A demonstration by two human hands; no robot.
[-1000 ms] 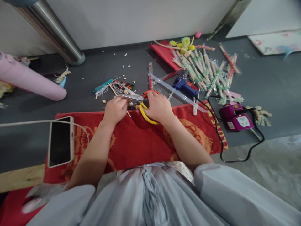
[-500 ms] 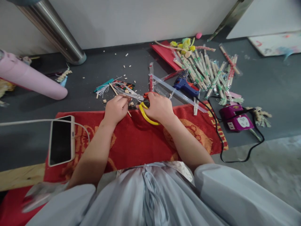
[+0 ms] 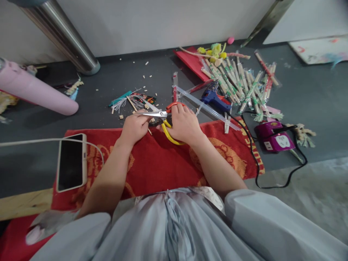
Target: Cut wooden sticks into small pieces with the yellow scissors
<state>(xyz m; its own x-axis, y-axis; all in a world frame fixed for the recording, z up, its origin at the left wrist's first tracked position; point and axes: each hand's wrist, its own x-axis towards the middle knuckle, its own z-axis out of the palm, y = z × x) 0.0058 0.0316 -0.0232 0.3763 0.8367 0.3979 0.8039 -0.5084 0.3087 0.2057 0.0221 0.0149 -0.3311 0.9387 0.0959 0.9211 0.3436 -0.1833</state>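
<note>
Between the two hands, the scissors (image 3: 160,115) lie crosswise, blades pointing left. Right hand (image 3: 184,124) fingers grip the handles; left hand (image 3: 134,127) fingers pinch a thin stick (image 3: 149,131) under the blade tips.

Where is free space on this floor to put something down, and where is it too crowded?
Bare red mat lies between the phone and the right forearm. Bare grey floor lies left of the phone. It is crowded beyond the scissors, around the glue gun and wrapped sticks.
</note>
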